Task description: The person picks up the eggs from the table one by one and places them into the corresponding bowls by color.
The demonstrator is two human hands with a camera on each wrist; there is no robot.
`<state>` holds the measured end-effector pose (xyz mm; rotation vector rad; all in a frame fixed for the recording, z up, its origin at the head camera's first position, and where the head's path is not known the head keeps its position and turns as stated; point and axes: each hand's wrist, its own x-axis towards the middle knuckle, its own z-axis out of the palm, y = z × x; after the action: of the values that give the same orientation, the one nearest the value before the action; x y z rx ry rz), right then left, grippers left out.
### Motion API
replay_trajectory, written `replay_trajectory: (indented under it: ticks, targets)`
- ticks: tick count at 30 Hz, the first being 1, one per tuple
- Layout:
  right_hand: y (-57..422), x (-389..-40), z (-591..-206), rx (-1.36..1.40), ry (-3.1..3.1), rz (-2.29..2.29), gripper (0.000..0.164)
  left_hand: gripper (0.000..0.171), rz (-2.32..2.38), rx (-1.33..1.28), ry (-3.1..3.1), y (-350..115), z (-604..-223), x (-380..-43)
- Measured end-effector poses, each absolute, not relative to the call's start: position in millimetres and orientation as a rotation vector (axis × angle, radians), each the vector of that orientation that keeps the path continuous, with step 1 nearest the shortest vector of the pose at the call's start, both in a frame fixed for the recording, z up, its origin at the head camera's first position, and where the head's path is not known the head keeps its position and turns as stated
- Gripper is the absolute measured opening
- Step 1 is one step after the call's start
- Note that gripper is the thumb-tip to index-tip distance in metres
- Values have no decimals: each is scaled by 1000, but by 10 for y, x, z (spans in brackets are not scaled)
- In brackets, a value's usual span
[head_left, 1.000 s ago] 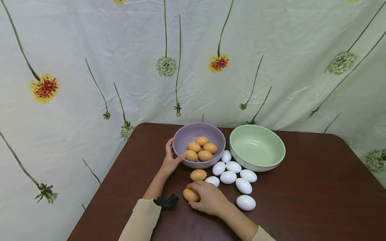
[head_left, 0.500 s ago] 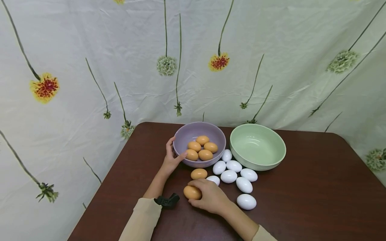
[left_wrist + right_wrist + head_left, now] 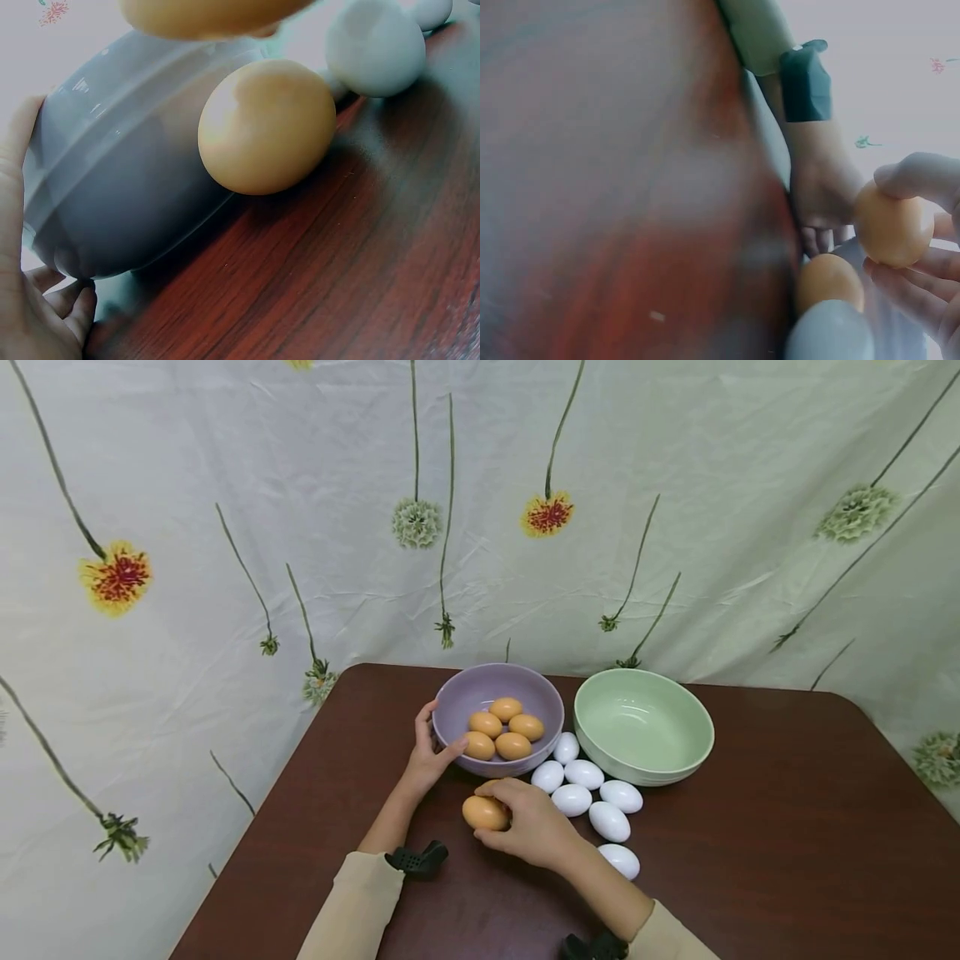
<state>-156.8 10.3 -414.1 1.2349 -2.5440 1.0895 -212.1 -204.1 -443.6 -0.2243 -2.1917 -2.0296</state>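
Observation:
A purple bowl (image 3: 463, 695) holds several brown eggs (image 3: 513, 746). My left hand (image 3: 429, 766) grips its left side, with the thumb over the rim and the fingers around the outer wall. Between the thumb and fingers of my right hand (image 3: 536, 828) is another brown egg (image 3: 892, 225), raised off the table just in front of the bowl. One more brown egg (image 3: 266, 127) lies on the table against the bowl's front; the right hand mostly hides it in the head view. Several white eggs (image 3: 572, 800) lie to the right of that hand, and one (image 3: 829, 334) shows in the right wrist view.
A green bowl (image 3: 637, 718) with nothing in it stands right of the purple one. The dark wooden table (image 3: 780, 827) reaches back to a flower-patterned cloth (image 3: 337, 468). A black wrist device (image 3: 417, 860) is on the left forearm.
My right hand has lifted the brown egg from the table and moved it forward toward the purple bowl, covering the brown egg and white egg behind it. The left hand stays on the bowl.

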Motion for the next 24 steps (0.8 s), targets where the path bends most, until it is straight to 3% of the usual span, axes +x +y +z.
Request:
replay_trajectory:
  ticks: [13, 24]
  targets:
    - [110, -1733, -3925, 1161, -2503, 1151, 41, 83, -1995, -231, -2179, -2096, -4703, -2253]
    - [105, -1885, -3806, 1124, -2499, 1154, 42, 79, -2039, -219, -2209, -2031, -4386, -2080]
